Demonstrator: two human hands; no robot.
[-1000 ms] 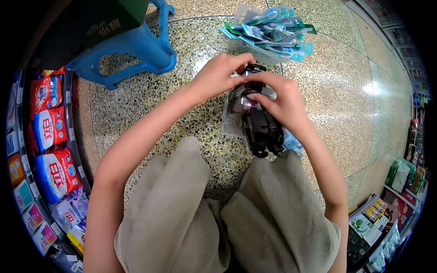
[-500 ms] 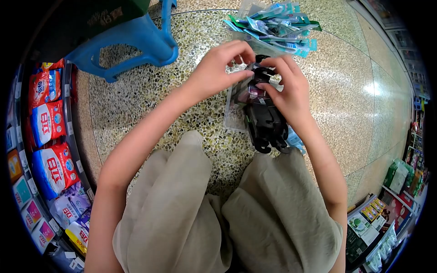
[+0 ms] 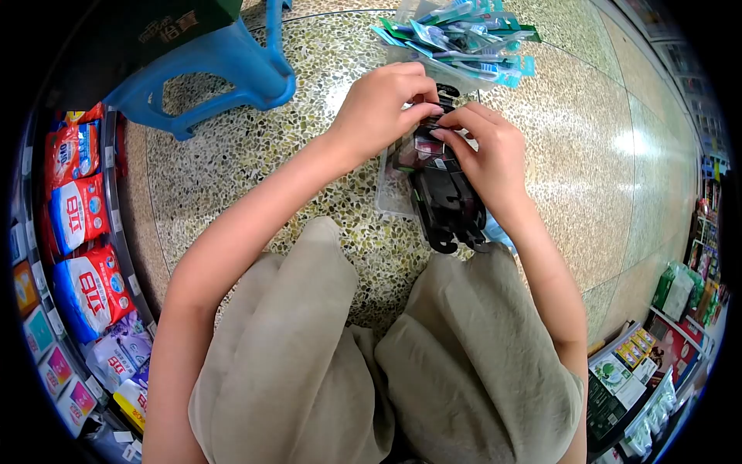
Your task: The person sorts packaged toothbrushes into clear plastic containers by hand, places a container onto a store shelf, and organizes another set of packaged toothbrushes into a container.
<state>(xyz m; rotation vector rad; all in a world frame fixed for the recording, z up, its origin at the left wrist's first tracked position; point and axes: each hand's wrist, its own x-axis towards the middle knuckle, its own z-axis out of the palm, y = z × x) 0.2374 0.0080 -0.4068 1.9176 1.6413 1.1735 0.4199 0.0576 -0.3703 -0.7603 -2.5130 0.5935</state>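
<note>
Several black plastic packages [image 3: 450,203] with hook-shaped ends lie in a row over a clear plastic bin [image 3: 393,193], just in front of my knees. At the far end of the row, my left hand [image 3: 398,104] pinches the edge of a black package, fingers closed. Close beside it, my right hand [image 3: 483,147] has its thumb and fingers closed on the same package from the right. The fingertips of both hands nearly touch. A small clear window with something dark reddish inside shows below them.
Beyond my hands, packaged toothbrushes [image 3: 464,42] fill another clear container. A blue plastic stool [image 3: 224,77] with a dark green box [image 3: 162,31] on it stands at upper left. Shelves with detergent bags [image 3: 91,290] line the left; a goods display [image 3: 630,379] is at lower right.
My left hand has moved slightly right and closed its pinch, and my right fingertips have come nearer to it. The view has shifted a little.
</note>
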